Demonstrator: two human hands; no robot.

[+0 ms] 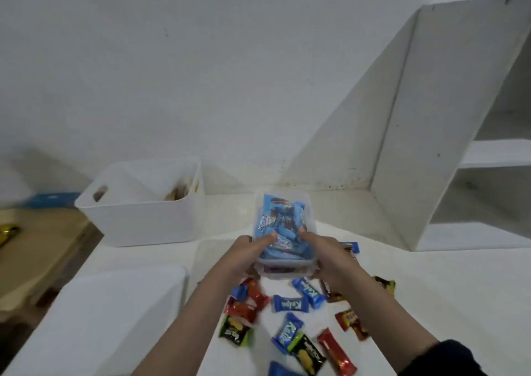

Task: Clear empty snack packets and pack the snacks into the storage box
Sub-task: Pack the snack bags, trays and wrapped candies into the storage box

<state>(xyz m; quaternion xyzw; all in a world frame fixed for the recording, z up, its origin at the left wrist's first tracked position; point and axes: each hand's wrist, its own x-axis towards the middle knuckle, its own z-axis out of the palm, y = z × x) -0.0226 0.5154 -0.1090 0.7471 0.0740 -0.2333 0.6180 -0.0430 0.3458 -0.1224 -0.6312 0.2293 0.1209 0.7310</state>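
Note:
A small clear plastic storage box (307, 209) filled with blue snack packets (283, 220) is lifted above the white table. My left hand (244, 256) grips its left side, thumb over the rim. On the right side my right hand (326, 256) holds it the same way. Below the box, loose packets lie scattered on the table: blue ones (287, 303), red ones (334, 351) and green-black ones (235, 331).
A large white bin (143, 220) with a handle slot stands at the back left, something brown inside. A white lid or box (115, 312) lies at the front left. White shelves (474, 151) rise on the right. A wooden surface (34, 240) sits at far left.

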